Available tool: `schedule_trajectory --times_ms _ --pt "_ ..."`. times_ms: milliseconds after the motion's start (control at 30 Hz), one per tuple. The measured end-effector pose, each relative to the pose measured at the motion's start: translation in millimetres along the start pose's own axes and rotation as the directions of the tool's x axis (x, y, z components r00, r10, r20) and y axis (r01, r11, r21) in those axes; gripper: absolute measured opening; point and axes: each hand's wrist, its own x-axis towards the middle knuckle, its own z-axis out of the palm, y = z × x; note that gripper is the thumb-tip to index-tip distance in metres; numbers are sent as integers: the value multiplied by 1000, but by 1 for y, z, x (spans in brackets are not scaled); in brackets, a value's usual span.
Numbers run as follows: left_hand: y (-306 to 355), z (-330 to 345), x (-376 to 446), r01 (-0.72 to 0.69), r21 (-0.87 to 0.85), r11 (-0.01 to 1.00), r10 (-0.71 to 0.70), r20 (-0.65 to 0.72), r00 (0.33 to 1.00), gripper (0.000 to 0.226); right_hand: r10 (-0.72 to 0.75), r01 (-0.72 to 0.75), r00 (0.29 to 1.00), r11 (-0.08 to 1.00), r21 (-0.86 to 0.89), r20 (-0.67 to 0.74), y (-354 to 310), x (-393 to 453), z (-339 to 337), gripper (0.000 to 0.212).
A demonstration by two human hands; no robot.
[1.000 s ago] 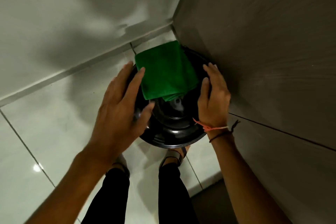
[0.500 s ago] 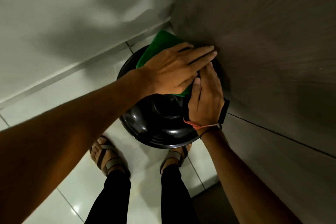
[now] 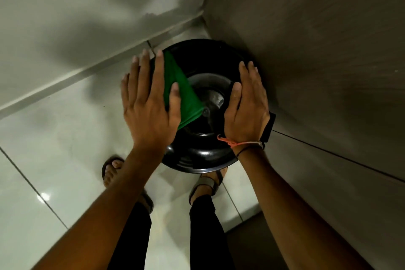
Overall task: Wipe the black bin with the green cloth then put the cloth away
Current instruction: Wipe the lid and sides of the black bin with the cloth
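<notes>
Most of the green cloth (image 3: 183,94) is hidden under my left hand (image 3: 149,107); only a folded wedge shows past my thumb, its lower corner reaching toward the raised centre of the lid. My left fingers are spread flat, pressing the cloth down on the left part of the black bin (image 3: 203,151) rather than pinching it. How much cloth lies under the palm I cannot tell. My right hand (image 3: 248,107) lies flat and open on the right side of the lid, fingers straight, gripping nothing, with an orange string (image 3: 232,143) and a dark band at the wrist. The bin's body is out of sight below its round lid, and the glossy centre of the lid is hard to read through the reflections.

The bin stands in a far corner: its right rim sits close against the brown panel (image 3: 317,61) on the right, and its far rim is near the pale wall (image 3: 76,17). Whether it touches either I cannot tell. The near rim overhangs my right sandal (image 3: 208,183); my left sandal (image 3: 111,169) is partly behind my forearm. Open tiled floor (image 3: 43,149) spreads to the left and near left.
</notes>
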Motion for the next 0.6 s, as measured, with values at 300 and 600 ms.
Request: schedule_trajectory --times_ms 300,600 --pt "20 44 -125 117 -1 993 -116 -184 976 68 -29 29 1000 999 -41 1 3 2 5 48" --pt "11 28 -111 -130 192 973 133 -5 991 63 -90 91 995 995 -34 30 7 2 2 49"
